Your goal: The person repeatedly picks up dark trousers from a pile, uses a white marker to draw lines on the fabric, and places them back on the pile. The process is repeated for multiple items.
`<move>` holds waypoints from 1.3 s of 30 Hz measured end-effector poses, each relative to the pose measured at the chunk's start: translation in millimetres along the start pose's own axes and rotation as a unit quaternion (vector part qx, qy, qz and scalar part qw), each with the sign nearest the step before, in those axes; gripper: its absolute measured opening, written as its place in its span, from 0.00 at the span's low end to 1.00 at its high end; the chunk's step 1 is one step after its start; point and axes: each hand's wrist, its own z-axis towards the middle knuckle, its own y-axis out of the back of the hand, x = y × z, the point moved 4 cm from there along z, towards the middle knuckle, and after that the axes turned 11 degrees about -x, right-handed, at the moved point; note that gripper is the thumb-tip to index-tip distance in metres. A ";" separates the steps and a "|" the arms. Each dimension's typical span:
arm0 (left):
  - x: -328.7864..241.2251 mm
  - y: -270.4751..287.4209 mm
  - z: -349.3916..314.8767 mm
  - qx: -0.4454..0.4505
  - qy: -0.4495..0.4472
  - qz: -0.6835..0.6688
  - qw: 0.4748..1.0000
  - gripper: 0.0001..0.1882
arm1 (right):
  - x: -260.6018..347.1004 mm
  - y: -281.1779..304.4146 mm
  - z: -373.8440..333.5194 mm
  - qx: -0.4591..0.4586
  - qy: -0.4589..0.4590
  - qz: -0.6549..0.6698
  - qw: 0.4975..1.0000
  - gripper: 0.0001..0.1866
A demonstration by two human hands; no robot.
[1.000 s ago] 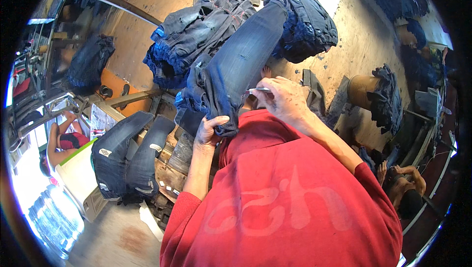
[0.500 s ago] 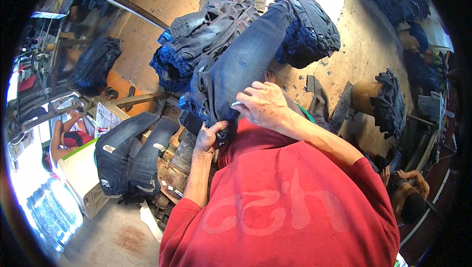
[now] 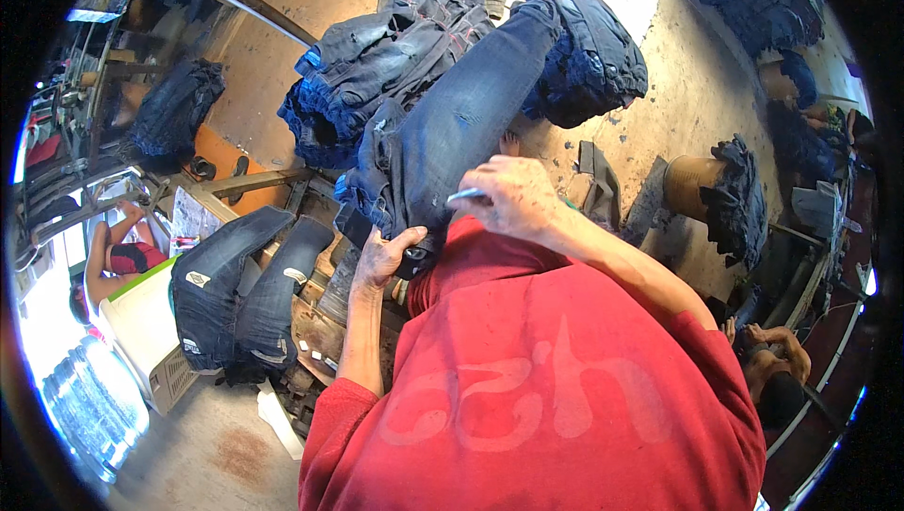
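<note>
A faded pair of blue jeans point(image 3: 476, 101) stretches from near my lap up to the far right, over other denim. My left hand point(image 3: 380, 259) grips its near end, the thumb on top of the dark cloth. Just above the same garment, my right hand point(image 3: 518, 198) pinches a short, thin, pale stick-like tool point(image 3: 463, 195); its exact kind is unclear. The tip points left, over the denim, and I cannot tell whether it touches. Beyond lie a heap of jeans point(image 3: 405, 49) at the left and a folded denim bundle point(image 3: 593, 54) at the right.
Another pair of jeans point(image 3: 231, 285) drapes over a support at my left, by a cream plastic crate point(image 3: 155, 346). Denim hangs on a tan drum point(image 3: 692, 181) at the right. A large clear bottle point(image 3: 94, 407) stands lower left. Other people sit at both sides.
My right hand has lifted slightly and shifted right, so the pale tool shows more and sits farther from my left hand. The left hand keeps its grip on the jeans. The view has shifted slightly.
</note>
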 end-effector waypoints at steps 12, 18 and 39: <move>0.3 0.3 -1.8 0.003 0.066 -0.043 0.997 0.30 | -1.3 -6.1 2.3 0.067 0.024 -0.089 0.994 0.13; 1.1 -0.6 -5.0 -0.041 0.083 -0.049 0.995 0.21 | -22.2 -7.1 5.3 0.075 -0.001 -0.060 0.995 0.13; -25.4 -90.6 80.7 0.120 0.162 -0.135 0.970 0.13 | -87.4 63.7 23.2 0.005 -0.119 -0.043 0.992 0.07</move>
